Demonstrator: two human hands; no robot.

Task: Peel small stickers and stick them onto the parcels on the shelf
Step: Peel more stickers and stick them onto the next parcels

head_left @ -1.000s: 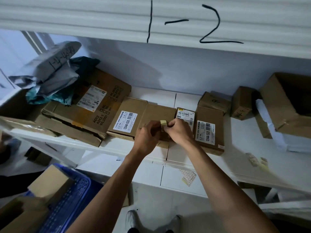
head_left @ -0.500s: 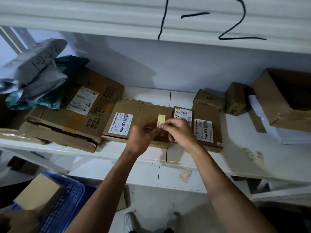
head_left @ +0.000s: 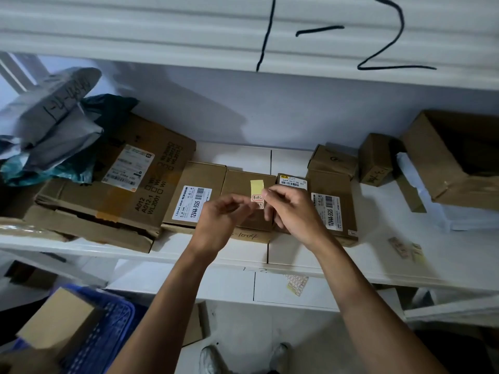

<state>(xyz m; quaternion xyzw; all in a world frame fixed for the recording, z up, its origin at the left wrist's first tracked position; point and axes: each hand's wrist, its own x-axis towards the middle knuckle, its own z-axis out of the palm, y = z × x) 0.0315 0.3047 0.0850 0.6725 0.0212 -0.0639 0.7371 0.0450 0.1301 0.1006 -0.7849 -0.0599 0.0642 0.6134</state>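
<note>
Both hands up over middle parcel (head_left: 244,184) on shelf (head_left: 378,255), mid-row, w/ sticker strip (head_left: 257,190) between them. Left hand (head_left: 222,221) pinching strip's lower end, thumb + forefinger closed on it from left. Right hand (head_left: 290,209) closed on same strip from right, fingertips (head_left: 266,194) at edge of small red-printed sticker (head_left: 256,198). Strip standing upright above both grips, pale yellow backing poking up past fingertips, bare at top. Sticker low on strip, right at pinch point, just above middle parcel's top face; contact w/ cardboard not clear from here.

Left of middle parcel, touching it: flat box w/ barcode label (head_left: 195,202) reading 12V4A-5525. Further left, big flat carton (head_left: 116,190) w/ white label, grey poly bags (head_left: 54,122) heaped on its far end. Right of middle parcel: small dark-labelled box (head_left: 293,180), then another 12V4A-5525 box (head_left: 334,209), partly behind right hand. Two small cartons (head_left: 333,161) behind that, near back wall. Far right, open empty-looking carton (head_left: 453,155), tilted. More sticker scraps (head_left: 405,248) lying on shelf, well right of middle parcel, near front edge. Below shelf: blue crate (head_left: 105,336) down left, sticker sheet (head_left: 295,283) on lower shelf. "1-2" in marker on beam (head_left: 337,31) overhead.
</note>
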